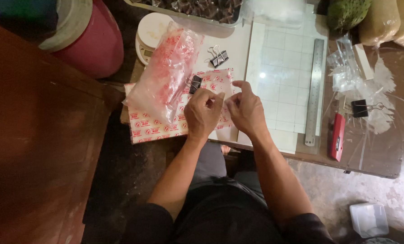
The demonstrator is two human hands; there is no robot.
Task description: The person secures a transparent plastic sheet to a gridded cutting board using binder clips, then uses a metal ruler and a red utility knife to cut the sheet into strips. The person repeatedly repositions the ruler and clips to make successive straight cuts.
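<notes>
Red-printed label sheet point(220, 88) pinched between my left hand point(203, 113) and right hand point(246, 110), fingertips nearly meeting. Sheet stack point(154, 126) just left of left hand, long axis sideways; black binder clip point(194, 84) just beyond left knuckles.

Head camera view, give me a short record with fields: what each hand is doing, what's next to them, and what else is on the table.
left hand: left hand closed, fingers pinched at something small, too small to tell what
right hand: right hand close beside it, fingertips meeting the left's
under hands: red-printed sheets on the table
beside left hand: clear bag with red print, black binder clip
right side: steel ruler, red cutter, clear plastic bags
far edge: white scale
</notes>
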